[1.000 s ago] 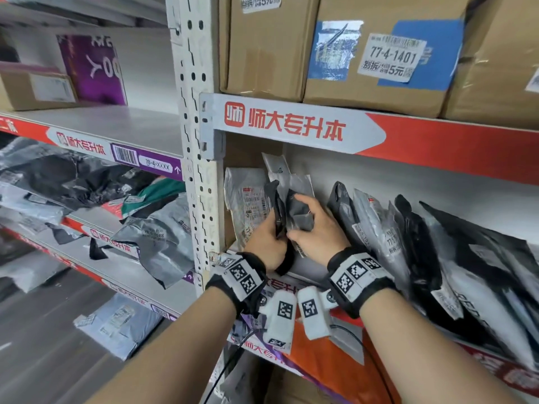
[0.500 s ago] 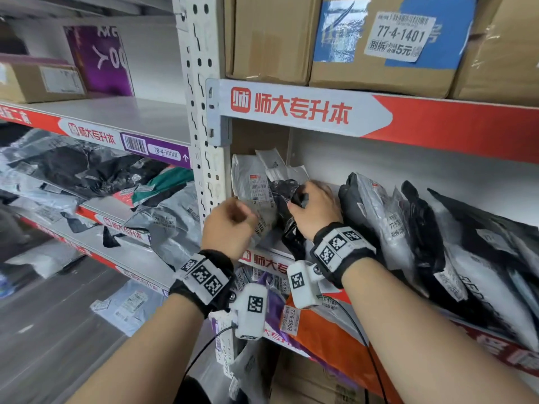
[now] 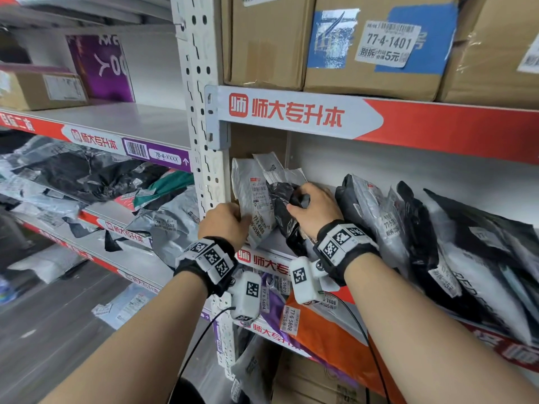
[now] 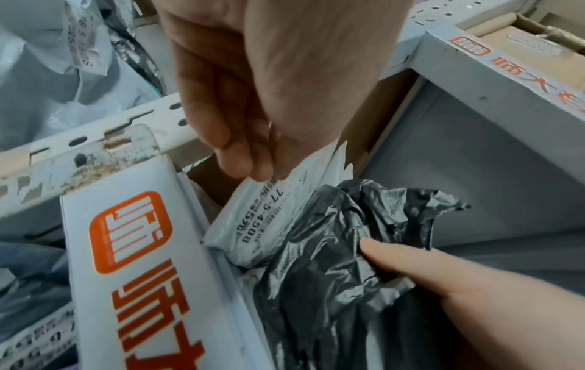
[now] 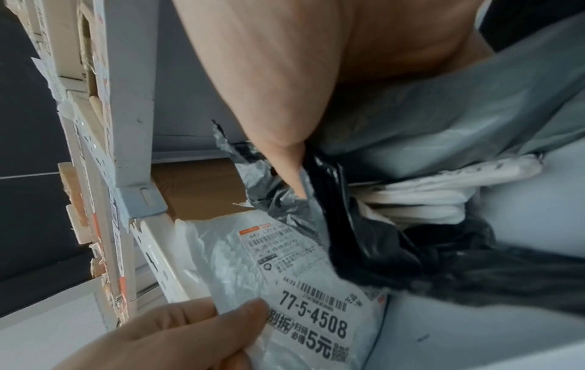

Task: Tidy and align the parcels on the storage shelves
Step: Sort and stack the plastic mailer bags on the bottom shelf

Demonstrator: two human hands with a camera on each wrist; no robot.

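Step in hand: standing up and squaring the leftmost parcels on the middle shelf (image 3: 274, 243). Left hand (image 3: 226, 224) pinches the lower edge of the white parcel (image 3: 255, 199) between thumb and fingers; label reads 77-5-4508. Right hand (image 3: 313, 207) has its fingers curled into the crumpled black bag (image 3: 284, 211), gripping its top; the thumb presses the plastic in the left wrist view. The two parcels touch, white one just left of the right-hand grip, leaning against the shelf post (image 3: 204, 158). More white parcels sit behind both grips. A row of grey and black bags (image 3: 379, 217) leans just right of the right hand.

Next move, my guess: push the black bag upright against the white parcel, then slide both back so their front edges line up. Soft plastic, likely to slump once released.
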